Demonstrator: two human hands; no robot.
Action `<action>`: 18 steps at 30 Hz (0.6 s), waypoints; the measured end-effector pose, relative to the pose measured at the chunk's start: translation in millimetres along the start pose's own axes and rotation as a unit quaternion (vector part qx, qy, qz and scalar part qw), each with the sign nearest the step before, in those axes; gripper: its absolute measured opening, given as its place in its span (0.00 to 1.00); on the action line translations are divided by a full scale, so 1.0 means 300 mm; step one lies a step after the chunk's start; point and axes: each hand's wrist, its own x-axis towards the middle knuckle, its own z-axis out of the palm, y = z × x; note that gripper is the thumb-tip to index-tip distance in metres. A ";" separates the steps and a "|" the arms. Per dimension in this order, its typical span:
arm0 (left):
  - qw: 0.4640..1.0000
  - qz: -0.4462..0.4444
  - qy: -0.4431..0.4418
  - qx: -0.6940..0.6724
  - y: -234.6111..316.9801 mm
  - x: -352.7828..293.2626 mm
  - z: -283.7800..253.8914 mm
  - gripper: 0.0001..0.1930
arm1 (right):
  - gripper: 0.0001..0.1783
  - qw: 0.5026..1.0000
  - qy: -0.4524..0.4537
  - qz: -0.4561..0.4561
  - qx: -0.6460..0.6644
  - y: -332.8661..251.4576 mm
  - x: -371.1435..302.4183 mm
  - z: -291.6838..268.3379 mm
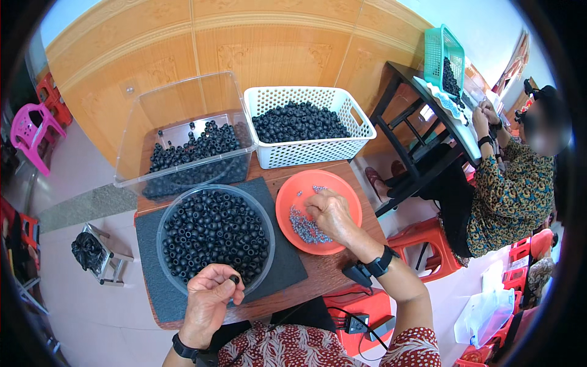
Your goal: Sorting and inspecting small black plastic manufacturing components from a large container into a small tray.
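Observation:
My left hand [209, 298] is closed, pinching a small round black plastic piece [234, 279] between thumb and fingertips. It is held at the near edge of a clear round tub [160, 257], which is filled with similar hollow black pieces [215, 229]. On the right, my right hand [333, 216] reaches over an orange plate [347, 191], its fingers bent down and drawn together. Small silvery-grey pieces [302, 226] lie on the plate beside those fingers. Whatever the right fingertips hold, if anything, is hidden from view.
Behind the tub stand a clear rectangular box [142, 131] and a white perforated basket [306, 153], both holding black pieces. A dark mat [153, 287] lies under the tub on the wooden table [333, 281]. Another person [507, 189] works at a table to the right.

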 end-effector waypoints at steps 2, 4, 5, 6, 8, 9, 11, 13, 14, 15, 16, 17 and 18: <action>1.000 -0.003 -0.002 -0.001 -0.007 0.003 -0.003 0.12 | 0.04 0.999 -0.009 -0.021 -0.032 0.011 0.012 0.011; 1.000 -0.006 -0.002 -0.001 -0.010 0.005 -0.008 0.12 | 0.04 0.994 -0.052 -0.063 -0.068 0.010 0.026 0.030; 1.000 -0.005 -0.004 0.000 -0.010 0.006 -0.010 0.11 | 0.04 0.994 -0.052 -0.063 -0.067 0.009 0.030 0.038; 1.000 -0.005 -0.007 0.000 -0.011 0.006 -0.011 0.11 | 0.05 0.994 -0.055 -0.060 -0.072 0.009 0.032 0.044; 1.000 -0.008 -0.004 -0.002 -0.013 0.006 -0.011 0.11 | 0.05 0.994 -0.058 -0.057 -0.078 0.020 0.035 0.054; 1.000 -0.010 -0.002 -0.003 -0.014 0.007 -0.011 0.11 | 0.04 0.995 -0.023 -0.055 -0.079 0.030 0.037 0.063; 1.000 -0.011 -0.001 -0.002 -0.013 0.010 -0.012 0.11 | 0.03 0.995 0.011 -0.051 -0.080 0.034 0.040 0.060; 1.000 -0.012 0.003 -0.002 -0.011 0.006 -0.015 0.11 | 0.04 0.997 0.000 -0.053 -0.050 0.018 0.037 0.039; 1.000 -0.015 0.007 -0.002 -0.010 0.004 -0.015 0.11 | 0.04 0.997 -0.001 -0.052 -0.049 0.020 0.031 0.032; 1.000 -0.016 0.011 -0.003 -0.010 0.006 -0.014 0.11 | 0.06 0.997 -0.030 -0.065 -0.036 0.027 0.026 0.025; 1.000 -0.017 0.011 -0.003 -0.010 0.007 -0.013 0.11 | 0.09 0.995 -0.059 -0.077 -0.023 0.030 0.022 0.020; 1.000 -0.018 0.011 -0.003 -0.010 0.008 -0.011 0.11 | 0.09 0.995 -0.060 -0.078 -0.023 0.025 0.020 0.020; 1.000 -0.018 0.009 -0.002 -0.010 0.009 -0.009 0.11 | 0.11 0.995 -0.060 -0.072 -0.030 0.018 0.019 0.020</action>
